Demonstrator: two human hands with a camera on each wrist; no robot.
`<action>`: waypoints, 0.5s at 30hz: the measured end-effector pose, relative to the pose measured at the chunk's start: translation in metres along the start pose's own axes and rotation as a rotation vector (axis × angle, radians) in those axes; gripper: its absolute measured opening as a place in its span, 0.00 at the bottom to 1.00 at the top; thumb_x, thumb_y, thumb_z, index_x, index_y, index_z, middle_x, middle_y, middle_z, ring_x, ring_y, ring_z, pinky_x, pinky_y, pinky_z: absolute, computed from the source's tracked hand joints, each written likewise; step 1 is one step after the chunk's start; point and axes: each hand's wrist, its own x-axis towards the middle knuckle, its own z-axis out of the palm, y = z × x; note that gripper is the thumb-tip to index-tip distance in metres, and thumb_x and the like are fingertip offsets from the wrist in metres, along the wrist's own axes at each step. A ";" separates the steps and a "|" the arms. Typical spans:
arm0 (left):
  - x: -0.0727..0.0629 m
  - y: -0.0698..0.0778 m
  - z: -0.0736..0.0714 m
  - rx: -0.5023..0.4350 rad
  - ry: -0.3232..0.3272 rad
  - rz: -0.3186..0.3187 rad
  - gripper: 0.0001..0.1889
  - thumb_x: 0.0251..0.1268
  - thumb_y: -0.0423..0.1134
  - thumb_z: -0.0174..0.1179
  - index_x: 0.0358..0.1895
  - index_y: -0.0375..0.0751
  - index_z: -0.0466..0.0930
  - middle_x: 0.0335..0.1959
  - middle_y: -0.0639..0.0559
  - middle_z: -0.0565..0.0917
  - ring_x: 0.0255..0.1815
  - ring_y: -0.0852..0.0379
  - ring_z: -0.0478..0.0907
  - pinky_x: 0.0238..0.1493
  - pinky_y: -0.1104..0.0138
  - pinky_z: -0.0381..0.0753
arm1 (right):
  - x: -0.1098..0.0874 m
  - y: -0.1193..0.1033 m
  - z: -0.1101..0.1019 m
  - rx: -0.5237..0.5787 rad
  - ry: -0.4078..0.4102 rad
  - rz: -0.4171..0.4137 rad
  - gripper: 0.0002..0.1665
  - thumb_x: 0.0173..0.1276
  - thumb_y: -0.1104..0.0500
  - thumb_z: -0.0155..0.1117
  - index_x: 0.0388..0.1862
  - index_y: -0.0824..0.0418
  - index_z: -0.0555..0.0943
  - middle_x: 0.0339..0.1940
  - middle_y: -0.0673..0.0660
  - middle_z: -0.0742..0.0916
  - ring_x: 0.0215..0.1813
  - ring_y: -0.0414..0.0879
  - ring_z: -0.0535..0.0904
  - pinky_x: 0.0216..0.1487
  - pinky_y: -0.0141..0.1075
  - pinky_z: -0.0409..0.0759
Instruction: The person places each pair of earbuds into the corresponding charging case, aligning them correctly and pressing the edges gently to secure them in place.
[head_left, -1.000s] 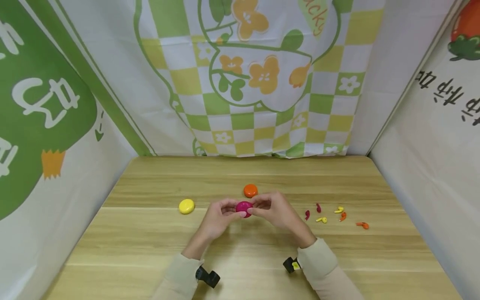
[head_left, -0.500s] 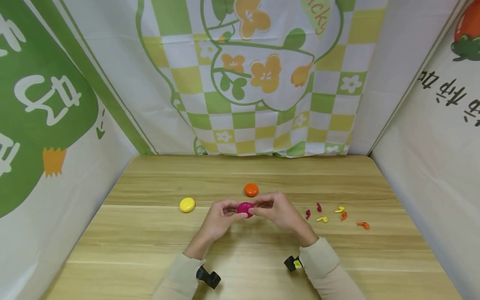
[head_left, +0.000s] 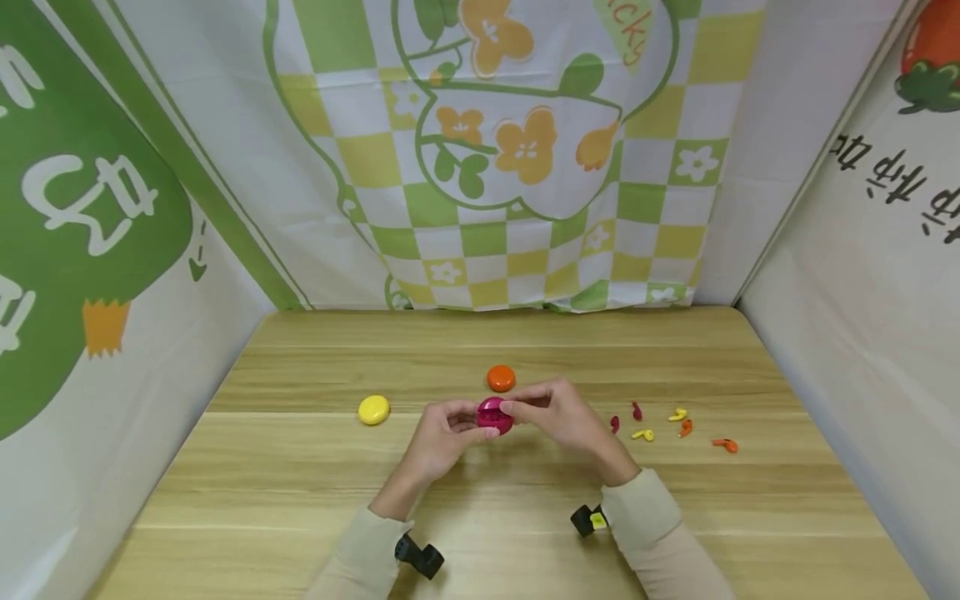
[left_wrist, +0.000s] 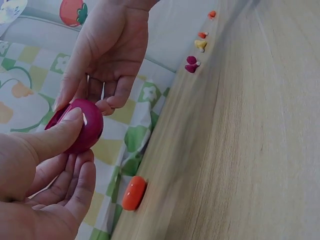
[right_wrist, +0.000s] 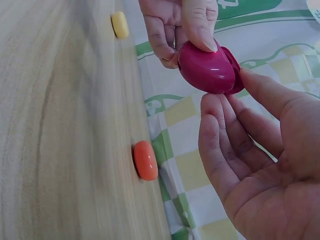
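Pinched by left hand (head_left: 441, 437) and right hand (head_left: 561, 417), a round magenta plastic case (right_wrist: 209, 69) is already part-open, a closed round yellow case (head_left: 373, 410) to its left, a closed round orange case (head_left: 501, 378) beyond, six magenta, yellow and orange plastic earbuds (head_left: 643, 436) to its right, apparently unstowed.

The pink case (right_wrist: 205, 67) looks like smooth, glossy plastic, as do the orange case (head_left: 501, 378) and the yellow case (head_left: 373, 409); the table (head_left: 322, 483) has a smooth wood-grain top with a faint sheen, the curtain (head_left: 483, 240) and sleeves (head_left: 642, 506) look like matt cloth
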 end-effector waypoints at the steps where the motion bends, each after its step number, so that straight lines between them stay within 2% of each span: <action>1: 0.000 0.000 0.000 -0.007 0.010 -0.005 0.15 0.64 0.32 0.75 0.53 0.31 0.88 0.50 0.36 0.89 0.47 0.51 0.88 0.52 0.73 0.88 | 0.000 -0.001 -0.001 0.001 0.005 0.007 0.15 0.76 0.52 0.71 0.52 0.60 0.92 0.46 0.59 0.94 0.44 0.53 0.91 0.49 0.52 0.91; 4: 0.000 0.001 0.002 -0.032 0.039 -0.016 0.15 0.63 0.31 0.76 0.52 0.31 0.88 0.51 0.35 0.90 0.48 0.51 0.89 0.52 0.72 0.88 | -0.001 -0.004 -0.003 0.005 0.026 0.035 0.15 0.76 0.51 0.71 0.51 0.60 0.92 0.43 0.58 0.95 0.41 0.54 0.90 0.49 0.54 0.91; 8: 0.000 0.002 0.004 -0.043 0.059 -0.013 0.14 0.62 0.30 0.76 0.50 0.31 0.89 0.51 0.34 0.90 0.47 0.53 0.89 0.51 0.72 0.89 | -0.001 -0.006 -0.004 0.012 0.040 0.067 0.14 0.77 0.52 0.70 0.48 0.60 0.93 0.37 0.57 0.94 0.38 0.50 0.89 0.49 0.58 0.90; 11: 0.000 0.002 0.006 -0.040 0.065 -0.008 0.14 0.61 0.30 0.76 0.49 0.31 0.89 0.50 0.34 0.90 0.46 0.54 0.89 0.50 0.72 0.89 | -0.002 -0.006 -0.007 0.019 0.023 0.087 0.15 0.79 0.53 0.67 0.48 0.62 0.92 0.35 0.59 0.93 0.38 0.53 0.89 0.49 0.58 0.90; 15: -0.001 0.000 0.007 -0.040 0.077 -0.011 0.13 0.61 0.29 0.76 0.48 0.30 0.89 0.49 0.34 0.90 0.45 0.54 0.89 0.48 0.73 0.89 | -0.007 -0.007 -0.018 0.012 0.006 0.121 0.18 0.81 0.52 0.64 0.52 0.65 0.90 0.40 0.64 0.93 0.44 0.59 0.90 0.52 0.55 0.90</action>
